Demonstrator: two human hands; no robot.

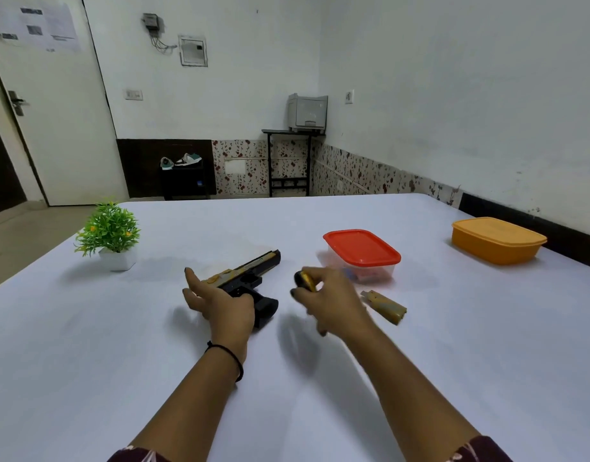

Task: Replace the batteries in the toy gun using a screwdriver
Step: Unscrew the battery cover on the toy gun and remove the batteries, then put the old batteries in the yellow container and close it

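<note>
**Hands at the toy gun, screwdriver handle in the right**

Right hand (330, 300) raised just above the white table (120, 361), fingers curled around a stubby black-and-yellow screwdriver handle (304, 281), gripped near the fingertips; blurred, so the tip cannot be made out. Left hand (220, 303) lying over the rear of the black-and-gold plastic toy gun (250, 275), palm down, fingers spread and loosely bent, thumb pointing up and away; touching the gun around the grip, not clearly closed on it. Thin black thread band (235, 360) around the left wrist. Dark patterned sleeves at the bottom edge on both arms.

Toy gun flat on its side on the table between the two hands, barrel pointing away and to the right, black grip end pointing toward the camera. Just to the right of the right hand, lying loose on the table, a small gold-patterned piece (385, 306), apart from the gun.

Beyond the right hand, a clear rectangular plastic box with a red lid (362, 250), lid on, small coloured items faintly visible inside. Farther right, near the table's far edge, an orange lidded plastic container (498, 240). On the far left, well apart from the gun, a small green artificial plant in a white pot (110, 233).
</note>
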